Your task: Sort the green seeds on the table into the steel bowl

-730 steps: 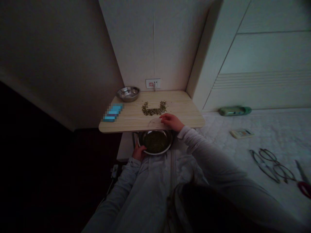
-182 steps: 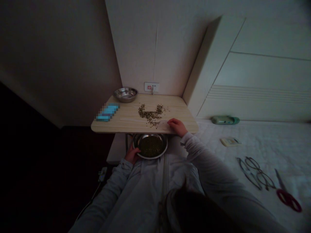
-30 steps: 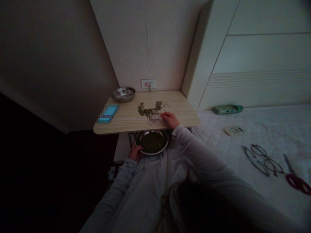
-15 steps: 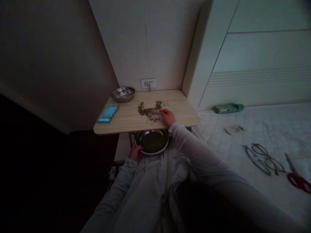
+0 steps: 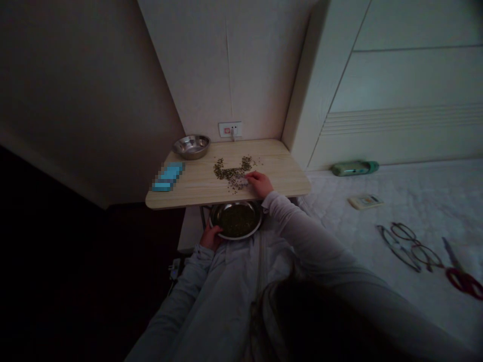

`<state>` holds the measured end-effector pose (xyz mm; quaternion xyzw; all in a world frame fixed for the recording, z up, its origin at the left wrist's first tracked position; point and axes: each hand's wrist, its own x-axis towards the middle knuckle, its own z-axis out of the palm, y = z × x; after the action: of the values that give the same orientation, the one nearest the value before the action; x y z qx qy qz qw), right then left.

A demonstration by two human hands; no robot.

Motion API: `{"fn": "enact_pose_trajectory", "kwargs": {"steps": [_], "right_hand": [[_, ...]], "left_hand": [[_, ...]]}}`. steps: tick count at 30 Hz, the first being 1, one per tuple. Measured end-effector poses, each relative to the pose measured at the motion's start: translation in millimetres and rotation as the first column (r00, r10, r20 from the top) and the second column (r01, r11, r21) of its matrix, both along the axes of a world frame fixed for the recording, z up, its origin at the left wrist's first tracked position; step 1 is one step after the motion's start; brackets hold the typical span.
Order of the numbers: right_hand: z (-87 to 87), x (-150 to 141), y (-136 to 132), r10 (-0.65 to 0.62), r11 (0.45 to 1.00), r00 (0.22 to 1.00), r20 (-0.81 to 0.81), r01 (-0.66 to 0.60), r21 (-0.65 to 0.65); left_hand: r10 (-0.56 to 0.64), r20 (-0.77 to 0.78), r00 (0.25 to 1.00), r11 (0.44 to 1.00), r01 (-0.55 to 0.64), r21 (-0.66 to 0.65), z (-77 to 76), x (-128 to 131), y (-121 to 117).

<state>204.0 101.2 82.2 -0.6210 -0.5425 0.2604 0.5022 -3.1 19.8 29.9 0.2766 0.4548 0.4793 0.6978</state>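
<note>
Small dark greenish beans or seeds (image 5: 225, 173) lie scattered in a loose U shape on the light wooden tabletop (image 5: 198, 186). At the right side of the scatter is my right hand (image 5: 261, 184), its thumb and fingertips drawn together low over the surface; anything between them is too small to make out. Below the table's front edge, my left hand (image 5: 211, 238) grips the left rim of a steel bowl (image 5: 241, 237) held at my lap. A layer of the same dark green grains (image 5: 237, 221) covers the bowl's bottom.
A second steel bowl (image 5: 191, 147) stands at the table's back left, behind a blurred blue phone-like object (image 5: 168, 177). On the white bed (image 5: 339, 236) to my right lie a green bottle (image 5: 354, 168), a pale remote-like object (image 5: 365, 201), glasses (image 5: 426, 255) and red-handled scissors (image 5: 464, 282).
My right hand has shifted slightly left and down across the edge of the scattered beans. My left hand and the bowl stay where they were.
</note>
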Motion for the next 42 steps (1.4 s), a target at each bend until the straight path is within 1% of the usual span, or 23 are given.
{"fn": "enact_pose_trajectory", "kwargs": {"steps": [8, 14, 17, 21, 27, 31, 36, 42], "right_hand": [[-1.7, 0.2, -2.3, 0.1, 0.995, 0.994, 0.034, -0.1, -0.013], [0.8, 0.1, -3.4, 0.088, 0.996, 0.996, 0.029, -0.087, -0.011], [3.0, -1.2, -5.1, 0.105, 0.993, 0.994, 0.03, -0.104, -0.047], [5.0, -2.0, -7.4, 0.132, 0.987, 0.991, -0.019, -0.133, -0.092], [5.2, -1.5, -6.6, 0.124, 0.99, 0.992, -0.029, -0.126, -0.061], [3.6, -1.1, -6.4, 0.146, 0.986, 0.989, -0.037, -0.149, -0.079], [4.0, -0.9, -8.9, 0.182, 0.979, 0.982, -0.047, -0.186, -0.086], [5.6, -1.7, -11.1, 0.172, 0.98, 0.983, -0.061, -0.177, -0.09]], "left_hand": [[-0.007, 0.024, 1.0, 1.0, 0.007, -0.001, -2.1, -0.4, 0.1], [-0.007, 0.004, 1.0, 1.0, 0.007, 0.007, -2.6, -0.9, 0.6], [-0.002, 0.005, 1.0, 1.0, 0.002, 0.013, -2.2, -0.8, 0.3], [0.011, 0.006, 1.0, 1.0, -0.011, -0.01, -1.0, -0.2, 0.6], [0.001, 0.016, 1.0, 1.0, -0.001, 0.005, -3.5, -0.5, 1.3], [-0.007, 0.029, 1.0, 1.0, 0.006, 0.02, -6.4, -1.3, 1.7], [-0.019, 0.023, 1.0, 1.0, 0.019, 0.025, -5.9, -1.4, 1.9], [-0.003, 0.007, 1.0, 1.0, 0.002, 0.013, -5.0, -1.7, 1.7]]}}
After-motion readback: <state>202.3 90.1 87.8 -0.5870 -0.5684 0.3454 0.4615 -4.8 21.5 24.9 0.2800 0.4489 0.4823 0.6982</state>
